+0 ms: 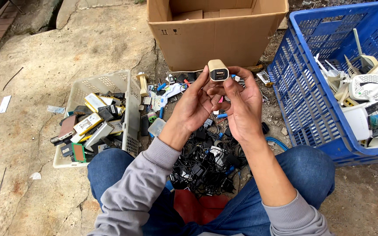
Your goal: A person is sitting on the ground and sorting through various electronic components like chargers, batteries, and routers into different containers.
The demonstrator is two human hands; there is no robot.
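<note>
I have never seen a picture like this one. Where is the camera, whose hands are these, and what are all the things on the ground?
The one picture comes from a camera worn on a person's head, looking down. You see that person's own arms in grey sleeves and knees in blue jeans; there is no machine.

Both hands are raised together. The left hand and the right hand hold a small beige gadget at the fingertips, its dark end with a port facing the camera.

Below, on the concrete ground, lies a pile of black chargers. On the left stands a white basket of old phones and batteries. On the right is a blue crate with white routers. Ahead stands an open cardboard box.
</note>
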